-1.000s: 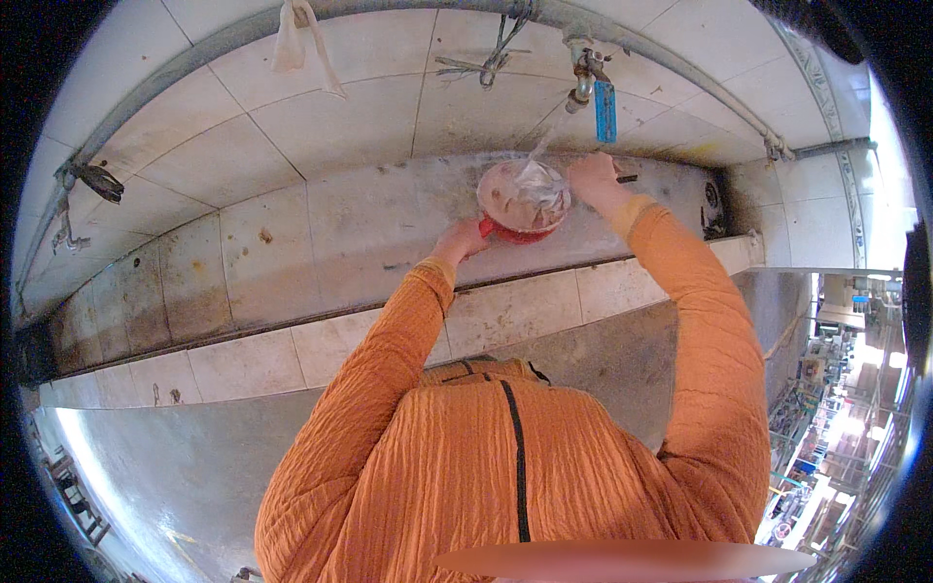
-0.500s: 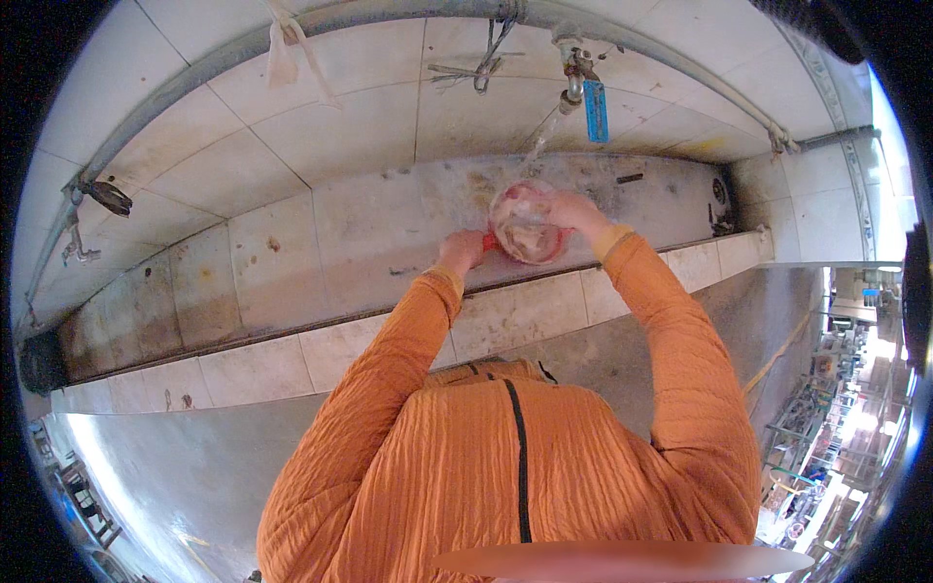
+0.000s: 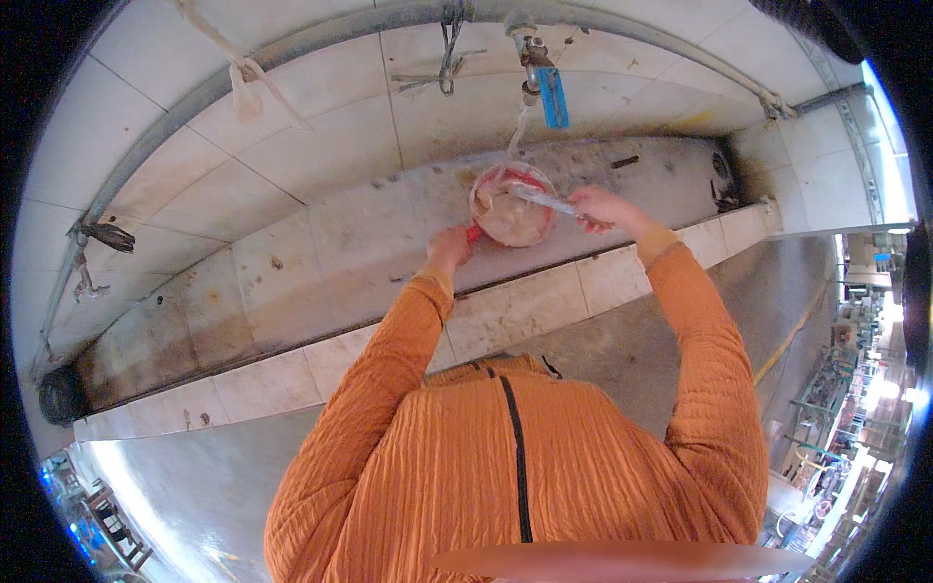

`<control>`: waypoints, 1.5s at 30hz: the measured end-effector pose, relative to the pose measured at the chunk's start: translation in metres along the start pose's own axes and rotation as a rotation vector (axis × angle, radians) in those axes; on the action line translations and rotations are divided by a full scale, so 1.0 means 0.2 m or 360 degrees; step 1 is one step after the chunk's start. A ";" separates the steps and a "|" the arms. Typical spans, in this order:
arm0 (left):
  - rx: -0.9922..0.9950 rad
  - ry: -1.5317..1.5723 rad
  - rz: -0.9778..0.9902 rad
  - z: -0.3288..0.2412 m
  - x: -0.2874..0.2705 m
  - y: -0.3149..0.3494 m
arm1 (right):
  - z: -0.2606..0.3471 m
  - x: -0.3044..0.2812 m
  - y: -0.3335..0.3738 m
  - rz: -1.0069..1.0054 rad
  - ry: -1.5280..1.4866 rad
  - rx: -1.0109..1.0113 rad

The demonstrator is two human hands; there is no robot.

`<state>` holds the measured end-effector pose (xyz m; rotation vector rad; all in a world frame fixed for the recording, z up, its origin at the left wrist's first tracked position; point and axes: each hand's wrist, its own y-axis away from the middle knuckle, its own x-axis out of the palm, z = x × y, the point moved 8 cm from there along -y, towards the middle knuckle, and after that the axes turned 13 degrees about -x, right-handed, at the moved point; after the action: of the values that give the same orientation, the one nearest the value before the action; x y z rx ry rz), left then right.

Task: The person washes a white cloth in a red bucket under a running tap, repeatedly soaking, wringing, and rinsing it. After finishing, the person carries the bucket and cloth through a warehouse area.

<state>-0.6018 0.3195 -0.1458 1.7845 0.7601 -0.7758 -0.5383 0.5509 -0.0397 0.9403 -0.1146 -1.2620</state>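
My left hand (image 3: 449, 249) is closed round the red handle of a round, red-rimmed dipper (image 3: 551, 216), its bowl held over the trough. Cloudy pale liquid fills the bowl. My right hand (image 3: 604, 210) grips one end of a flat, whitish strip-like tool (image 3: 550, 200); its far end reaches into the bowl, and its exact kind is unclear. From the metal tap (image 3: 531, 87) on the wall, a stream of water falls into the back of the dipper. A blue tag (image 3: 554, 97) hangs beside the tap.
A long stained trough (image 3: 369, 238) runs below the tiled wall, with a tiled ledge (image 3: 520, 316) along its near side. A pipe (image 3: 292, 47) crosses the wall. A dark round object (image 3: 63, 395) stands at the left end, and another dark tap (image 3: 87, 282) hangs there.
My right hand has drawn out of the bowl toward the right, bringing the whitish tool into sight. The dipper has shifted slightly left and up in view, and the whole view has turned a little.
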 end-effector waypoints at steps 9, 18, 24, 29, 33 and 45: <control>-0.0054 -0.0059 0.0038 0.17 0.01 -0.07 | 0.09 0.23 0.01 -0.0244 -0.1644 -0.0292; -0.0174 -0.0178 -0.0592 0.21 -0.18 0.13 | 0.36 0.69 -0.25 -0.0708 -0.2686 -0.0029; -0.0033 0.1457 0.0399 -0.05 -0.39 0.13 | 0.29 0.62 -0.55 -0.0700 -0.2427 -0.0619; 0.0107 0.1470 0.0433 -0.06 -0.46 0.17 | 0.46 0.71 -0.48 -0.0678 -0.1775 -0.0847; -0.0039 0.1505 0.0551 -0.05 -0.47 0.22 | 0.37 0.47 -0.35 -0.1168 0.0783 -0.0708; 0.0009 0.1134 0.0394 -0.08 -0.52 0.23 | 0.15 0.47 -0.61 -0.0348 -0.1040 -0.0501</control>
<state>-0.6250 0.3066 -0.0329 2.1251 0.9562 0.0461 -0.6136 0.4553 -0.1385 0.2486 -0.3199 -1.6983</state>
